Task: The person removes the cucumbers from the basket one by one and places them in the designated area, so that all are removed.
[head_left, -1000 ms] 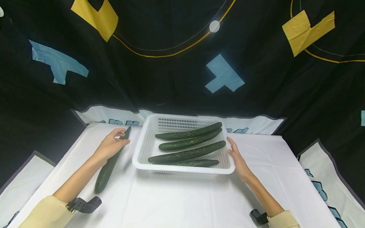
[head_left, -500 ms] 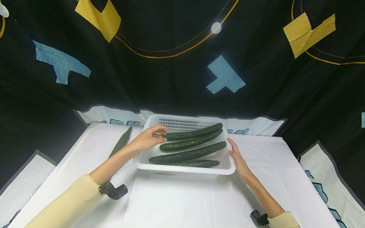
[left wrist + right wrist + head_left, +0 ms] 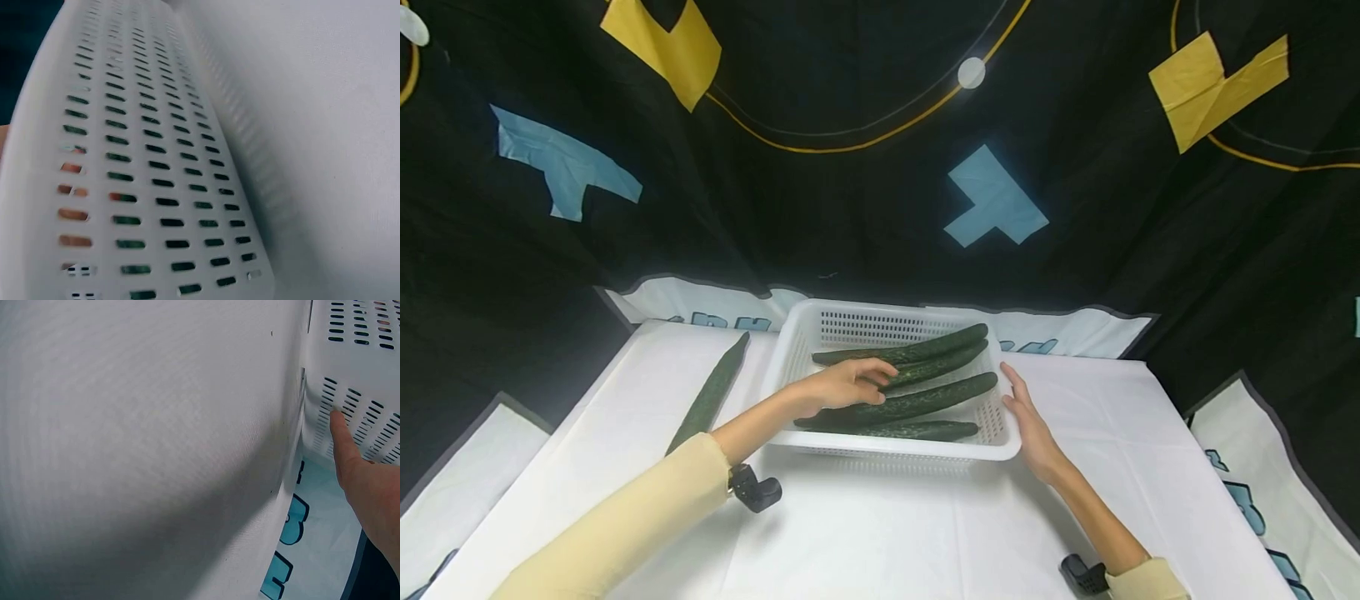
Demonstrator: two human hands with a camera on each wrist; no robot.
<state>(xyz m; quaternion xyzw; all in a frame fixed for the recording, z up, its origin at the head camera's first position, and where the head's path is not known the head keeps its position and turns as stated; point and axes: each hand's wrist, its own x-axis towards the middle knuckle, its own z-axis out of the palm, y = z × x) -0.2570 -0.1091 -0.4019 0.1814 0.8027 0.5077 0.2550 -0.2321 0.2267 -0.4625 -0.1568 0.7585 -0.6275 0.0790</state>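
A white perforated plastic basket (image 3: 880, 446) stands on the table with several dark green cucumbers in it, such as the long one (image 3: 940, 397) near the middle. My left hand (image 3: 838, 387) is over the basket, loosely curved fingertips close above the middle cucumbers, nothing in its grasp. In the left wrist view the basket's slotted wall (image 3: 47, 206) hides most of that hand. My right hand (image 3: 1032, 433) touches the basket's right end from outside; the right wrist view shows its extended finger (image 3: 343, 439) against the wall. One more cucumber (image 3: 712, 392) lies left of the basket, partly behind my left sleeve.
White cloth covers the table (image 3: 865, 533). Behind it hangs a black curtain (image 3: 820, 225) with yellow and blue tape pieces. A white strip with blue lettering (image 3: 1075, 329) runs along the back edge.
My left hand has left the cucumber on the table's left and moved right, over the basket's rim to its middle. That cucumber stays on the table. My right hand keeps its place.
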